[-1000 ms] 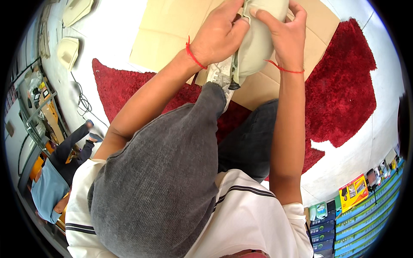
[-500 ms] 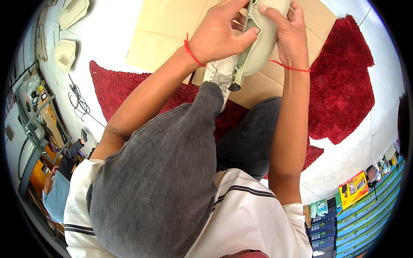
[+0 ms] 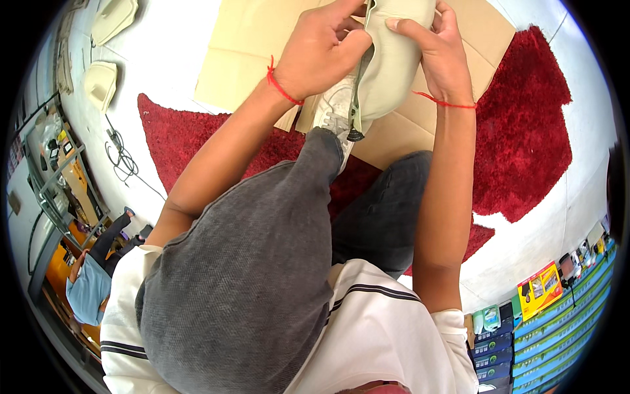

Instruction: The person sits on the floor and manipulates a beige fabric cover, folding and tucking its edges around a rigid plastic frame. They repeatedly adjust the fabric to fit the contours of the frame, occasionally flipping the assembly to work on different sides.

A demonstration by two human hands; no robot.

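Beige padded piece (image 3: 392,69), smooth rounded face, soft-looking, long axis running away from wearer, grayish-green strip (image 3: 355,118) down left edge, dark lower tip (image 3: 355,136), far end out of frame

Hands: two are showing, left hand (image 3: 323,52) and right hand (image 3: 445,56). Beige pad (image 3: 390,75) in hand: one is showing. Red wrist strings (image 3: 281,90): two are circling the wrists. White shoe (image 3: 335,106): one is showing. Beige shells (image 3: 100,85) on the floor: two are lying at left. Co-worker (image 3: 88,289): one is appearing. Yellow package (image 3: 539,290): one is standing at right.
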